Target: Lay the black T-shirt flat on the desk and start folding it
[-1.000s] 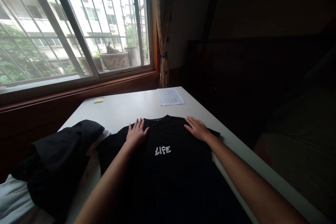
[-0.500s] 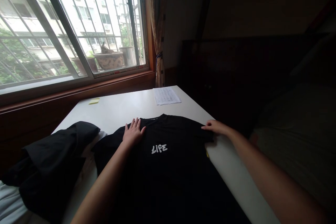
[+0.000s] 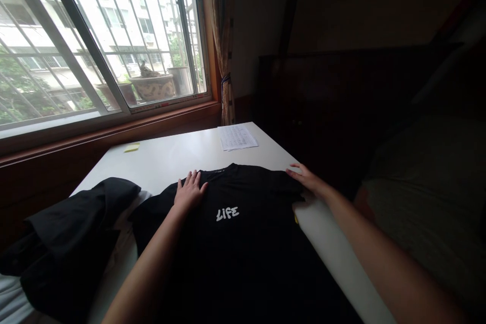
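A black T-shirt [image 3: 243,258] with white "LIFE" lettering lies spread out on the white table [image 3: 170,154], its collar pointing away from me. My left hand [image 3: 190,190] rests flat on the shirt beside the collar, fingers spread. At the sleeve on the right, my right hand [image 3: 306,178] has its fingers stretched out and apart, touching the sleeve's upper edge. A bit of yellow shows at the shirt's right side, under the sleeve; what it is I cannot tell.
Dark clothing [image 3: 76,233] is heaped over white fabric at the table's left. Printed papers [image 3: 238,137] and yellow sticky notes [image 3: 132,147] lie near the far edge. Behind stand a barred window [image 3: 114,35] and a tied curtain [image 3: 226,86]. The right side is very dark.
My right hand has loosened its pinch on the sleeve, and its fingers are now extended. My left hand stays in place on the shirt. The view has shifted slightly.
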The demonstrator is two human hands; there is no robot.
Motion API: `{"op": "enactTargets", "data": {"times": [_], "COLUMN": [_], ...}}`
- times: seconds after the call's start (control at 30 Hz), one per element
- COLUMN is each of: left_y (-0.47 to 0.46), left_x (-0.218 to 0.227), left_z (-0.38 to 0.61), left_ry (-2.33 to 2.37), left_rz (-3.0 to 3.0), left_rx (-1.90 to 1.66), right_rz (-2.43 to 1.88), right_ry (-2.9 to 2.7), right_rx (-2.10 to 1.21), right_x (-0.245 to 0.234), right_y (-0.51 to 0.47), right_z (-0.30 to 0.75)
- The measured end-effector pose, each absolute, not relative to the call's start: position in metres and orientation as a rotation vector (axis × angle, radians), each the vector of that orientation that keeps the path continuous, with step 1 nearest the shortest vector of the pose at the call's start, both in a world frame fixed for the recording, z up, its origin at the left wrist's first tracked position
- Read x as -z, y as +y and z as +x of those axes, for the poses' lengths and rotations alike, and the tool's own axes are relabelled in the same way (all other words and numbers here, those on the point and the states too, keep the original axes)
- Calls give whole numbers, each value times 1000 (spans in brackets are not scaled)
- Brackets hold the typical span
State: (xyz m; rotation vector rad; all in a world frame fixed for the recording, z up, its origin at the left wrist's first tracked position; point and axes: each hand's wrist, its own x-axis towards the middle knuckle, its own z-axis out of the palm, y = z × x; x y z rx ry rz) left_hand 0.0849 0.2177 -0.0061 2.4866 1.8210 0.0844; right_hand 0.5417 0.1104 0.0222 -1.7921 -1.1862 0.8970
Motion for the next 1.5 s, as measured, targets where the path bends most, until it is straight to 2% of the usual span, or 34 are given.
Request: {"op": "enactTargets", "data": {"times": [0.13, 0.23, 0.5, 0.63, 0.93, 1.07, 1.37, 1.5], "left_y": [217, 217, 217, 218, 218, 217, 218, 217], "left_x": [6, 6, 7, 8, 8, 8, 8, 7], "left_z": [85, 85, 85, 84, 84, 85, 84, 84], "left_ry": [1818, 1814, 1808, 1806, 1809, 1813, 1802, 1797], "left_rz": [2487, 2489, 2493, 2495, 2493, 2495, 2494, 2495], "left_rx": [-88, -93, -105, -110, -106, -114, -126, -127], "right_rz": [-1649, -1498, -1653, -1739, -1698, -1692, -1884, -1855], "right_ry": [-1320, -1312, -1141, -1008, -1082, -1133, -1183, -1314], "right_rx": [-1078, -1085, -589, -505, -936, -1028, -304, -117], "right_x": [-37, -30, 14, 20, -14, -21, 15, 17], "right_y": [79, 68, 88, 97, 63, 48, 65, 65], "right_z": [541, 544, 553, 547, 520, 516, 540, 535]}}
